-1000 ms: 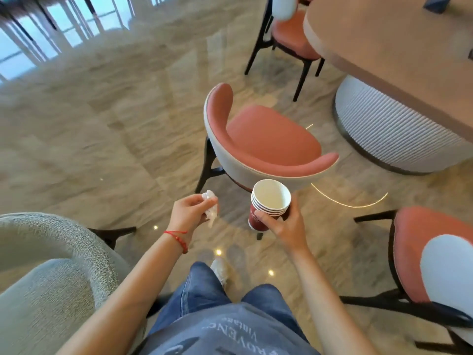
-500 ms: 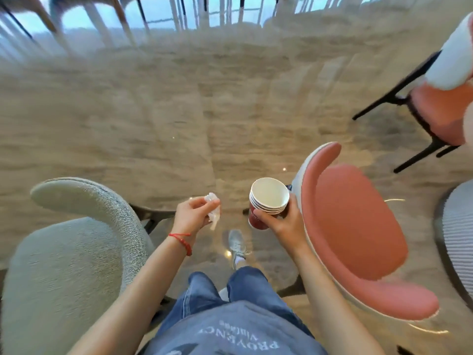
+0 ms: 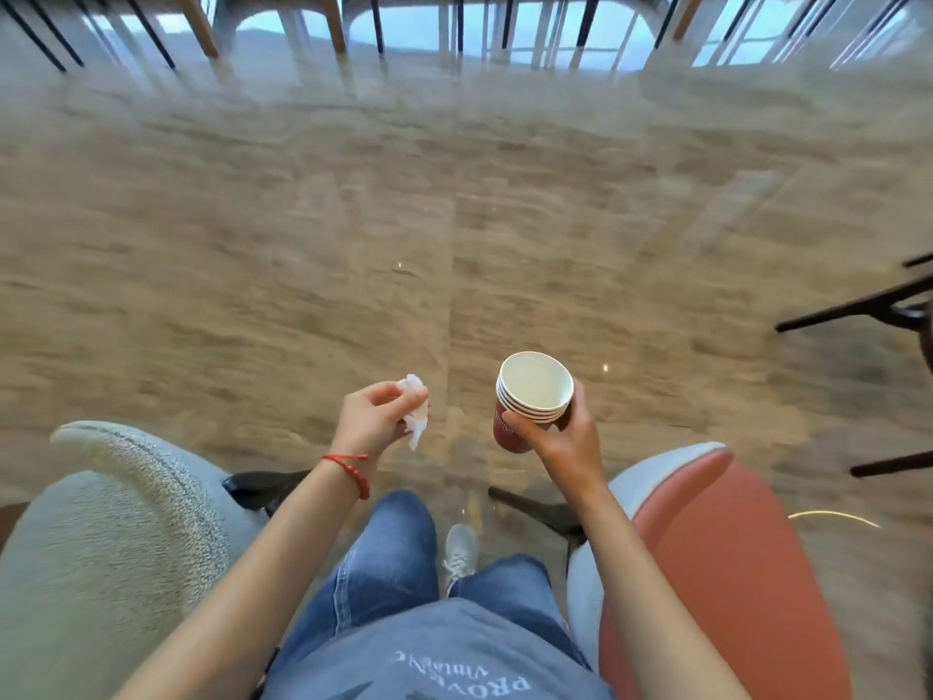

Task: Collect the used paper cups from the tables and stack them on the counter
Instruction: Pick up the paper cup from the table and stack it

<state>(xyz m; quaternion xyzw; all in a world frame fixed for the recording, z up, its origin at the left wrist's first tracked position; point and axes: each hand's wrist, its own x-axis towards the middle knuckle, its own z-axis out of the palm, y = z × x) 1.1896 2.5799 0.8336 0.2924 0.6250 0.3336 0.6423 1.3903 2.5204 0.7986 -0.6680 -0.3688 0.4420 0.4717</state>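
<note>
My right hand (image 3: 563, 439) grips a stack of several nested paper cups (image 3: 530, 399), dark red outside and white inside, held upright in front of me over the floor. My left hand (image 3: 376, 419) pinches a crumpled white tissue (image 3: 415, 414) between thumb and fingers, a little to the left of the cups. A red string bracelet sits on my left wrist. No table or counter shows in the head view.
A grey fabric armchair (image 3: 106, 538) stands close at my lower left and a salmon-pink chair (image 3: 727, 568) at my lower right, leaving a narrow gap. Polished marble floor (image 3: 454, 219) stretches ahead. Chair and table legs (image 3: 353, 22) line the far edge; dark chair legs (image 3: 858, 305) sit at right.
The view has swung left: the wooden table has left the frame and the pink chair has moved to my lower right. Both hands keep their hold on the tissue and the cups.
</note>
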